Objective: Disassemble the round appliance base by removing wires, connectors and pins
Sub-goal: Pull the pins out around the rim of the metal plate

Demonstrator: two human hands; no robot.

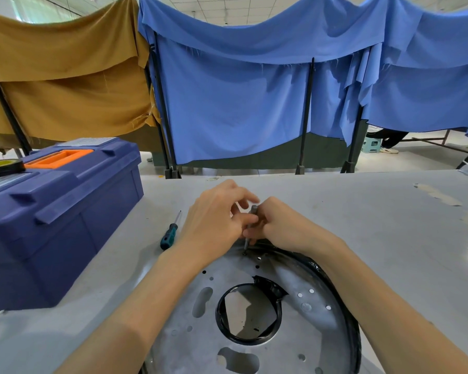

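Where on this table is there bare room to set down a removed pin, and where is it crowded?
Free: table right of the right hand and round base, out to the tape scraps; the strip beyond both hands, which hold a grey tool. Crowded: left, where the screwdriver lies between toolbox and left hand.

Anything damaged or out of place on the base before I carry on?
Yes: the black lining around the centre hole of the metal base is torn and bunched at its upper right edge.
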